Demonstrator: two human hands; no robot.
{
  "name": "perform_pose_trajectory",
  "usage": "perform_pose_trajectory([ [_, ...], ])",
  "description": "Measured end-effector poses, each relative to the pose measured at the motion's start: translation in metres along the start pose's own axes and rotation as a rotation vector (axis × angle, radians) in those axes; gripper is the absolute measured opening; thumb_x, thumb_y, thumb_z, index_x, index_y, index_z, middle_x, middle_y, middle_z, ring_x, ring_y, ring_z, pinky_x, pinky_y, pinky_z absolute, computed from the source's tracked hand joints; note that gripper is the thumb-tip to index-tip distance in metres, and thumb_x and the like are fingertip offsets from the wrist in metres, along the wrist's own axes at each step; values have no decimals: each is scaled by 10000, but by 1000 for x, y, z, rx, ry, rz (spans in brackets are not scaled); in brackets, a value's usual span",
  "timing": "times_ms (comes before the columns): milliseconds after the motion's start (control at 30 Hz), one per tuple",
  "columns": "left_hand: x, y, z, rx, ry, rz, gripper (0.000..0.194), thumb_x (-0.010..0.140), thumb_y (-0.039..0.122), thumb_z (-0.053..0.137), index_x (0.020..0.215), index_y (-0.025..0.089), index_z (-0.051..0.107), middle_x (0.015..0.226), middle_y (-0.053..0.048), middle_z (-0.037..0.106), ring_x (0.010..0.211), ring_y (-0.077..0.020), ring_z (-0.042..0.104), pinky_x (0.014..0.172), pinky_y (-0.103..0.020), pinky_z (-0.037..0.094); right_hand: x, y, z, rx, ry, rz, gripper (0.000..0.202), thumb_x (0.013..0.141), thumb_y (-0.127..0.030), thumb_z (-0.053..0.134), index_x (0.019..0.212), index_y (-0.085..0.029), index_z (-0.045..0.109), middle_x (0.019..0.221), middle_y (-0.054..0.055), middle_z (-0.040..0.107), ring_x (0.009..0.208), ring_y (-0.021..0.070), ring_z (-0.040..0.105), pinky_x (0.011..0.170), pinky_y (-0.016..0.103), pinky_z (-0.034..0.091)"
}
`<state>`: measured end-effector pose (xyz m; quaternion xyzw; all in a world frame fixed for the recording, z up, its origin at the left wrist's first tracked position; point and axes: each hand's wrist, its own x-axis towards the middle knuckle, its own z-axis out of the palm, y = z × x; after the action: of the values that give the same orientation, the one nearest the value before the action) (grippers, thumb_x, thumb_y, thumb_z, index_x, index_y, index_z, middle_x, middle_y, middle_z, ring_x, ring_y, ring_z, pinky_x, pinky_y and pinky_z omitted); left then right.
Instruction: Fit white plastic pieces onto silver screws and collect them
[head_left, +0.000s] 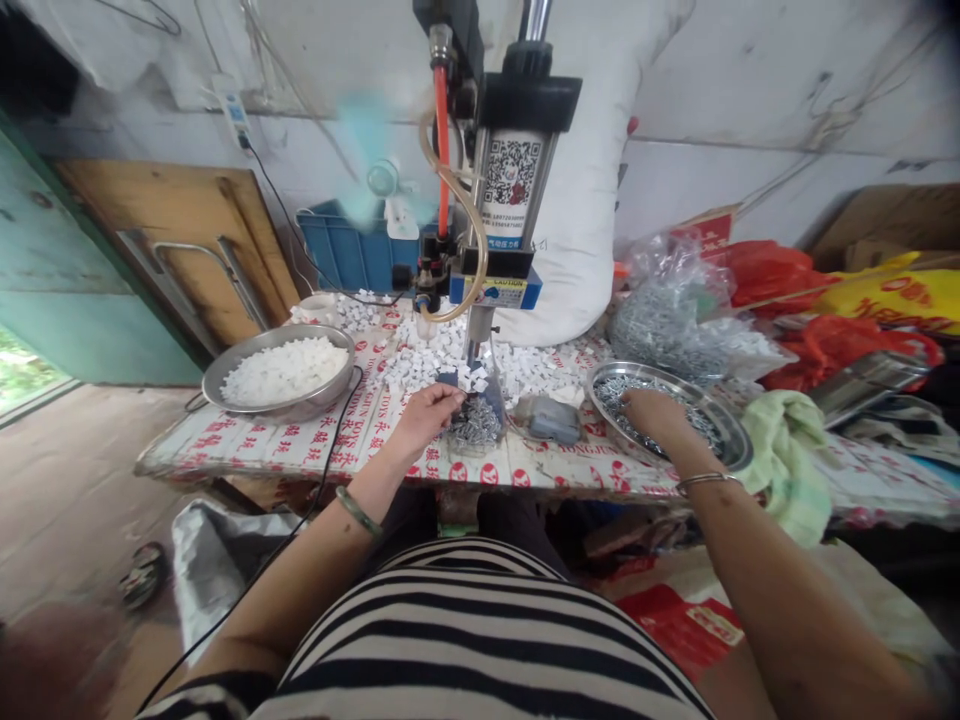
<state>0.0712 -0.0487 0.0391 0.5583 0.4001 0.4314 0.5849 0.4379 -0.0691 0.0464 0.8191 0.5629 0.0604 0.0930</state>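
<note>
The left hand (429, 420) was positioned at the press (478, 335), fingertips pinched, contents indiscernible. The right hand (654, 415) dipped into the metal-parts bowl (733, 452), right of the press; finger spacing was indeterminable.

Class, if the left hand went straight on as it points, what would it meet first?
Probably the small white pieces below the press rod, just past the left hand; depth is unclear.

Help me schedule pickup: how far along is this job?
Done: perhaps the white pieces strewn by the press, though I can't confirm. In hand: left hand just below the press, right hand in a bowl of metal parts. To go: apparently plenty; that bowl and the white-heaped basin look well stocked.
</note>
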Motion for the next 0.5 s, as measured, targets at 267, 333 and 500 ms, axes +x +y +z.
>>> perform_pose_trajectory([
  [267, -9, 6, -1, -168, -25, -57, 307, 610, 385, 664, 757, 138, 554, 621, 37, 505, 410, -14, 356, 361, -155, 200, -6, -2, -8, -28, 15, -19, 389, 807, -92, 359, 1102, -122, 611, 1088, 188, 613, 1017, 259, 574, 807, 345, 424],
  [333, -10, 7, -2, -180, -15, -64, 324, 594, 386, 676, 757, 136, 552, 620, 35, 505, 408, -12, 355, 356, -152, 197, -10, -1, -9, -26, 30, -19, 403, 818, -78, 343, 1148, -99, 574, 1090, 206, 606, 1021, 260, 571, 809, 333, 414],
  [500, -10, 7, -4, -185, -22, -59, 318, 601, 391, 668, 750, 137, 548, 611, 37, 501, 396, -8, 342, 348, -155, 195, -21, -1, -14, -30, -30, -37, 319, 795, -37, 393, 969, -97, 653, 1033, 212, 627, 1013, 275, 574, 790, 339, 405],
])
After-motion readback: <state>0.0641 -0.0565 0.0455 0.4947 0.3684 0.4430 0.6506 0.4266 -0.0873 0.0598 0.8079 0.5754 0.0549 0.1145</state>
